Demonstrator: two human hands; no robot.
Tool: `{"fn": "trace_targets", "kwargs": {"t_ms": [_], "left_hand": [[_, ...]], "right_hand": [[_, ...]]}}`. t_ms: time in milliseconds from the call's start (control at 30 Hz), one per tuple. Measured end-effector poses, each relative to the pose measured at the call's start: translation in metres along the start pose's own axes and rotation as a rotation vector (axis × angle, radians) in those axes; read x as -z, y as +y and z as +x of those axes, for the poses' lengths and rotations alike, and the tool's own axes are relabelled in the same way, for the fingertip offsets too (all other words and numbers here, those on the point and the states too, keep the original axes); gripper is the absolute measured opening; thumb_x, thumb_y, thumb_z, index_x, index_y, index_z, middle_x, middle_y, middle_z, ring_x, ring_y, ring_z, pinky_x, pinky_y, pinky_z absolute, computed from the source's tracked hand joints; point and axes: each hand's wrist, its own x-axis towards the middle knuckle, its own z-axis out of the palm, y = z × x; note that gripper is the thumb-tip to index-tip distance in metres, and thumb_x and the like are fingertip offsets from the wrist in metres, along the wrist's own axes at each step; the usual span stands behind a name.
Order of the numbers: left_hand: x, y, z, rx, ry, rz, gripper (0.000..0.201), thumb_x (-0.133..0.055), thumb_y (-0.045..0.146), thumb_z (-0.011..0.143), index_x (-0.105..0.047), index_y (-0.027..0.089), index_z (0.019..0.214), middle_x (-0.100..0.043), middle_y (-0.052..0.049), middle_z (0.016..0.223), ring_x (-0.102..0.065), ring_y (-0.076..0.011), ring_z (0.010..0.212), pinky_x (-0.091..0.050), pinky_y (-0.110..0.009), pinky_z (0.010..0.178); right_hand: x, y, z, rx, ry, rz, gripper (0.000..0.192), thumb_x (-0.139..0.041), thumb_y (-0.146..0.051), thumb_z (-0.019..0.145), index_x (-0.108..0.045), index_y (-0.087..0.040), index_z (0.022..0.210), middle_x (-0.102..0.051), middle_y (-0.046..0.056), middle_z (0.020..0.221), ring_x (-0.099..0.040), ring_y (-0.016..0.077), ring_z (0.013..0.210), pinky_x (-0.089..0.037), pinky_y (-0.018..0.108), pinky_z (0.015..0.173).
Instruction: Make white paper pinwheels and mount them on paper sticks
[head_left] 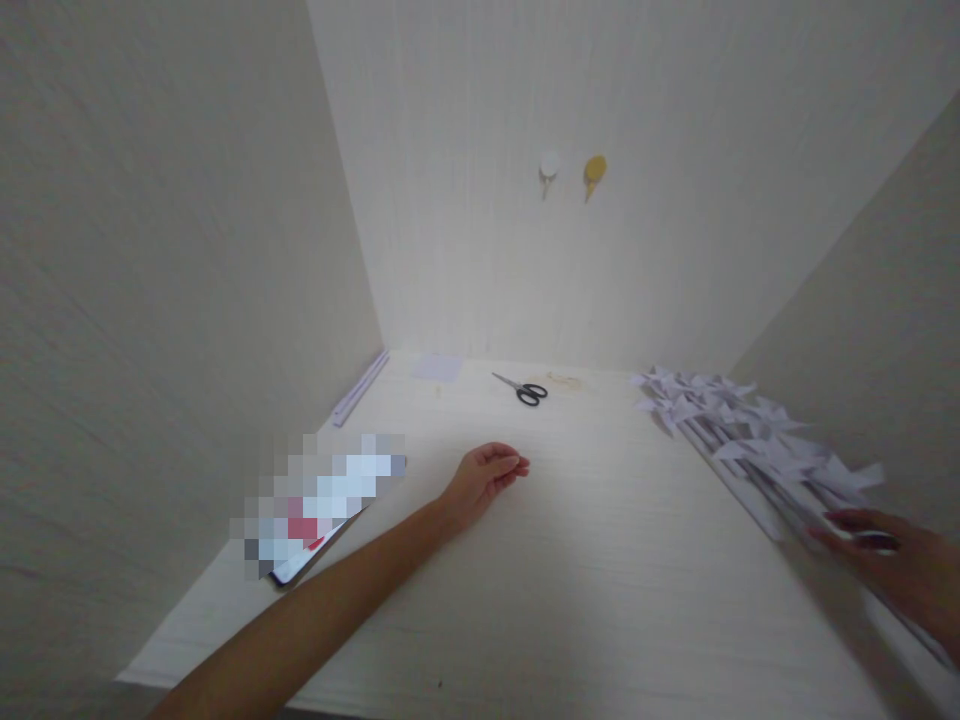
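On the pale wood-grain tabletop (600, 580), our right hand (900, 570) presses flat, fingers extended, on white paper pinwheels (750, 440) at the right edge; our left hand (484, 480) rests loosely curled, empty, near black-handled scissors (523, 388). We read no writing.

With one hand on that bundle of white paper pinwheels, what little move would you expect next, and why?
Probably the right hand closes on one stick and draws it out of the bundle of white paper pinwheels. Its fingers already lie on the stick ends, while the left hand rests empty on the pale wooden table, far from the black-handled scissors.
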Motion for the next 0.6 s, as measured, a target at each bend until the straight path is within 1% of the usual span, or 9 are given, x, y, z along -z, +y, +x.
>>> {"fn": "trace_targets", "kwargs": {"t_ms": [67,100,133,233,300,333,400,467,600], "left_hand": [[0.0,-0.002,0.0,-0.012,0.009,0.026,0.018,-0.065,0.02,0.061,-0.05,0.012,0.062,-0.064,-0.004,0.069,-0.058,-0.0087,0.062,-0.039,-0.02,0.059],[0.0,-0.002,0.0,-0.016,0.01,0.039,0.021,-0.066,0.021,0.06,-0.047,0.012,0.06,-0.064,-0.004,0.068,-0.058,-0.0086,0.061,-0.039,-0.02,0.059],[0.0,-0.003,0.0,-0.022,0.008,0.05,0.023,-0.066,0.022,0.059,-0.046,0.012,0.058,-0.064,-0.004,0.067,-0.058,-0.0085,0.06,-0.039,-0.02,0.059],[-0.001,-0.003,-0.001,-0.027,0.008,0.07,0.025,-0.067,0.022,0.058,-0.045,0.012,0.056,-0.065,-0.005,0.067,-0.057,-0.0081,0.058,-0.038,-0.02,0.058],[-0.001,-0.002,-0.002,-0.038,0.008,0.073,0.026,-0.067,0.022,0.058,-0.044,0.012,0.055,-0.065,-0.005,0.067,-0.056,-0.0079,0.057,-0.038,-0.02,0.056],[-0.001,-0.002,-0.002,-0.046,0.003,0.072,0.026,-0.067,0.023,0.058,-0.044,0.012,0.056,-0.066,-0.006,0.068,-0.056,-0.008,0.056,-0.037,-0.02,0.056],[-0.001,-0.002,-0.003,-0.065,-0.013,0.072,0.026,-0.067,0.024,0.058,-0.044,0.012,0.056,-0.066,-0.007,0.069,-0.056,-0.0082,0.056,-0.037,-0.02,0.055],[-0.001,-0.003,-0.003,-0.079,-0.025,0.078,0.027,-0.067,0.025,0.057,-0.044,0.012,0.056,-0.066,-0.007,0.068,-0.056,-0.0084,0.056,-0.036,-0.02,0.054],[0.003,-0.007,-0.003,-0.105,-0.021,0.106,0.028,-0.067,0.028,0.058,-0.043,0.013,0.058,-0.065,-0.005,0.067,-0.056,-0.0087,0.054,-0.037,-0.021,0.055]], "right_hand": [[-0.012,-0.043,-0.012,0.036,-0.131,0.148,0.026,-0.059,-0.044,0.041,-0.058,-0.022,0.055,-0.062,0.01,0.058,-0.055,0.0219,0.047,-0.042,0.035,0.05],[-0.02,-0.068,-0.02,0.073,-0.174,0.217,0.028,-0.056,-0.045,0.045,-0.058,-0.021,0.058,-0.062,0.01,0.061,-0.056,0.0217,0.05,-0.042,0.035,0.052],[-0.03,-0.095,-0.027,0.144,-0.216,0.289,0.028,-0.054,-0.045,0.048,-0.058,-0.02,0.06,-0.062,0.009,0.063,-0.056,0.0209,0.052,-0.043,0.034,0.053],[-0.066,-0.169,-0.047,0.34,-0.346,0.488,0.021,-0.052,-0.037,0.056,-0.057,-0.018,0.062,-0.061,0.006,0.062,-0.054,0.0179,0.054,-0.043,0.031,0.053],[-0.09,-0.208,-0.057,0.376,-0.412,0.63,0.017,-0.053,-0.032,0.058,-0.058,-0.016,0.062,-0.061,0.006,0.063,-0.053,0.0167,0.054,-0.043,0.03,0.053],[-0.102,-0.224,-0.061,0.38,-0.418,0.657,0.016,-0.052,-0.03,0.059,-0.058,-0.015,0.063,-0.061,0.006,0.064,-0.053,0.0157,0.053,-0.043,0.029,0.053],[-0.121,-0.247,-0.067,0.388,-0.423,0.692,0.017,-0.049,-0.028,0.062,-0.058,-0.014,0.068,-0.062,0.007,0.069,-0.054,0.0154,0.056,-0.043,0.028,0.054],[-0.135,-0.261,-0.073,0.391,-0.429,0.735,0.018,-0.047,-0.026,0.064,-0.057,-0.014,0.071,-0.062,0.008,0.072,-0.054,0.0151,0.058,-0.044,0.027,0.054],[-0.146,-0.267,-0.08,0.383,-0.451,0.804,0.018,-0.048,-0.027,0.064,-0.056,-0.014,0.074,-0.061,0.006,0.066,-0.054,0.0147,0.053,-0.043,0.026,0.049]]}}
